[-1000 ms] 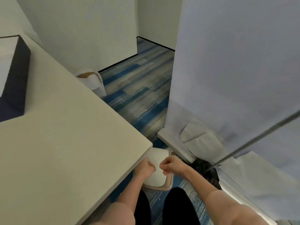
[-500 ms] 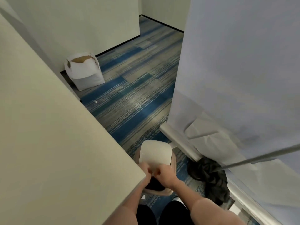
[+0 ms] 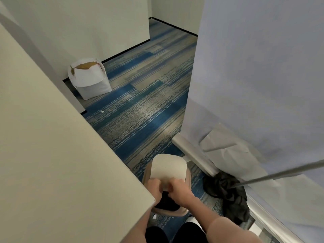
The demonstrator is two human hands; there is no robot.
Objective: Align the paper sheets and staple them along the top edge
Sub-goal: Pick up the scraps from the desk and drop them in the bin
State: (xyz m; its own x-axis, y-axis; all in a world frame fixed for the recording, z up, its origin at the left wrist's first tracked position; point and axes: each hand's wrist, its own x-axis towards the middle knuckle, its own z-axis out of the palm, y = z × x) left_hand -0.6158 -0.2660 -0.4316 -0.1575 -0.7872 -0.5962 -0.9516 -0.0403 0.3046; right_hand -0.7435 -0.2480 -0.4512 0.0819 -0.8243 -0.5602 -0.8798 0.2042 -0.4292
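- The table (image 3: pixel 52 163) fills the left of the view, its corner reaching to just beside the hands; its visible top is bare, and no paper sheets or stapler show anywhere in view.
- On the blue striped carpet (image 3: pixel 140 106) at the person's feet stands a tan bin (image 3: pixel 178 212) with a white swing lid (image 3: pixel 168 168) and a dark liner inside.
- Both forearms reach down and forward past the dark trouser knees.
- The left hand (image 3: pixel 155 189) and right hand (image 3: pixel 178 189) meet over the bin mouth, at the lid's near edge, fingers curled in; whether they pinch anything between them I cannot tell.
- Right of the bin, dark cloth (image 3: pixel 228 195) lies heaped on the floor against the base of a pale backdrop (image 3: pixel 263 76), crossed by a grey rod (image 3: pixel 280 172).
- Farther off, a torn white box (image 3: pixel 89 78) sits by the wall (image 3: pixel 87 23).
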